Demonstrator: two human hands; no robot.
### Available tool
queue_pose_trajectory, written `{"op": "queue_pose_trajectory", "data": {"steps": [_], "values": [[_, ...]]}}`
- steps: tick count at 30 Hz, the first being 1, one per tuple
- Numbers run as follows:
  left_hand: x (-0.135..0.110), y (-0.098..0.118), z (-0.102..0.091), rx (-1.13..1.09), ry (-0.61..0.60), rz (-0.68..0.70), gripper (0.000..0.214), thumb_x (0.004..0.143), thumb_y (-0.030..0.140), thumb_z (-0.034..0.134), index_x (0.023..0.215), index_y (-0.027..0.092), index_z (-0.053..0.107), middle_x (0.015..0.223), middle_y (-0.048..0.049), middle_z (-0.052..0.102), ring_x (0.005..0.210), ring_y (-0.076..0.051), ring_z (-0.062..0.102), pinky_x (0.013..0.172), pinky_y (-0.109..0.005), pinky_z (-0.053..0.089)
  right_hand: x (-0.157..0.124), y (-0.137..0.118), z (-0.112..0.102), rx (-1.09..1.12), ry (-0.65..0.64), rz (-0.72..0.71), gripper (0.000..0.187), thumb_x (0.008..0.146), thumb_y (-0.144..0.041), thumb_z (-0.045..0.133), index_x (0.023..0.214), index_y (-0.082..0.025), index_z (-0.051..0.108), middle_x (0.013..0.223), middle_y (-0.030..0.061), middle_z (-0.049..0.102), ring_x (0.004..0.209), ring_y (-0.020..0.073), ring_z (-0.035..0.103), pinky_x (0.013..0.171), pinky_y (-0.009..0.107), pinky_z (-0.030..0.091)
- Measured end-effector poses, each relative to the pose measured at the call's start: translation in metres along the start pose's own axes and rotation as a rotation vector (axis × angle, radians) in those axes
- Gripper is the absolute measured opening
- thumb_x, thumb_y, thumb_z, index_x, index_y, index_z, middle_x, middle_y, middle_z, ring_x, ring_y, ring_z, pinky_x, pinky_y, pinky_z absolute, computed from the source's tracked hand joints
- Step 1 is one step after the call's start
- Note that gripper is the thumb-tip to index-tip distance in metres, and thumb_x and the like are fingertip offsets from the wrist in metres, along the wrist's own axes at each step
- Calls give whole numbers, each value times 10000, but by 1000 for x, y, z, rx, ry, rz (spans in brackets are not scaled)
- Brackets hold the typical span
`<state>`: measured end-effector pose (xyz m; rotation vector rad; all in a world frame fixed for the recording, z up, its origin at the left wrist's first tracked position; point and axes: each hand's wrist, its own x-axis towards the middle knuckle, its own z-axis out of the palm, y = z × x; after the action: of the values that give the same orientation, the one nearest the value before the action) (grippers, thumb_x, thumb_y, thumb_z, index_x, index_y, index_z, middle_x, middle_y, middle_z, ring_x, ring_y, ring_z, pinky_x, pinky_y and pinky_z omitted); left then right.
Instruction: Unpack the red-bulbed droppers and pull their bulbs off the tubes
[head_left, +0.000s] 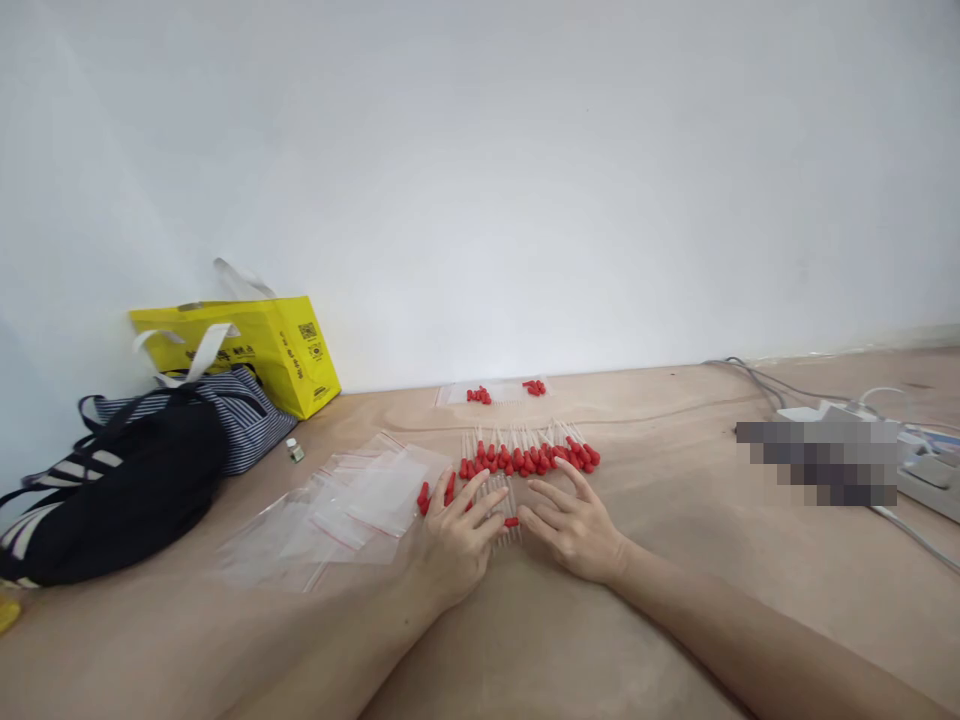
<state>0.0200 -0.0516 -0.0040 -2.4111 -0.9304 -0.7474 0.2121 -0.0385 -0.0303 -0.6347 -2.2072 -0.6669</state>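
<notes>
A row of small droppers with red rubber bulbs (529, 458) lies on the tan wooden surface (675, 470) in front of me. My left hand (457, 530) lies flat, fingers spread, on a few of these droppers at the row's left end. My right hand (574, 522) rests flat beside it, fingers stretched toward the red bulbs. A small bundle of clear dropper tubes (508, 505) shows between the two hands. Neither hand grips anything.
Clear zip bags (345, 505) lie spread to the left. Further back are two bagged sets of red bulbs (504, 392). A yellow paper bag (255, 345), a striped bag (225, 420) and a black bag (112, 490) sit at far left. Cables and a power strip (926, 465) lie at right.
</notes>
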Motion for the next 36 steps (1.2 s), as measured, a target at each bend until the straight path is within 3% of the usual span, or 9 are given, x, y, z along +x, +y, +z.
{"op": "queue_pose_trajectory", "data": {"steps": [19,22,24,26,29,33,36], "values": [[-5,-4,-1,16,29,31,206,791,159,433,753,234,621,1082,6,611,1117,-234,449,979,-534,140,-5,3,-4,48,1,59,231,828,-92,378,852,-212,575,716,0,667,940,151,561,1003,518,92],[-9,-8,-5,42,47,-57,216,810,168,419,760,235,618,1040,-8,625,1060,-237,486,944,-529,200,-14,16,-12,-3,28,160,196,833,-136,408,797,-209,586,700,-2,659,864,154,580,979,502,136],[-9,-9,-5,27,45,-101,198,823,212,427,787,238,619,978,-26,630,974,-229,522,888,-483,299,-20,23,-16,-58,-16,249,186,838,-181,422,808,-214,603,633,-3,630,752,146,582,913,438,262],[-9,-10,-1,-43,29,-140,193,831,247,424,852,226,616,891,-53,607,869,-199,539,797,-388,397,-24,26,-16,-71,-71,294,200,840,-217,418,853,-225,618,600,0,599,625,125,550,743,321,376],[-7,-17,4,-177,42,-269,257,848,210,363,983,169,578,833,-68,531,784,-156,525,709,-285,448,-26,22,-10,-17,-159,386,278,836,-188,372,1016,-219,582,705,27,590,597,117,526,527,220,374],[-12,-43,3,-196,114,-489,312,814,153,324,1007,129,568,841,-69,491,767,-149,528,708,-279,461,-20,13,2,154,-257,477,414,795,-90,312,1168,-180,468,867,66,556,732,137,542,571,219,435],[-17,-61,-2,-192,40,-623,288,783,187,368,960,129,589,792,-55,531,725,-152,551,679,-278,468,-13,8,10,293,-247,493,389,782,-63,309,1106,-166,499,875,74,537,764,141,542,650,248,462]]}}
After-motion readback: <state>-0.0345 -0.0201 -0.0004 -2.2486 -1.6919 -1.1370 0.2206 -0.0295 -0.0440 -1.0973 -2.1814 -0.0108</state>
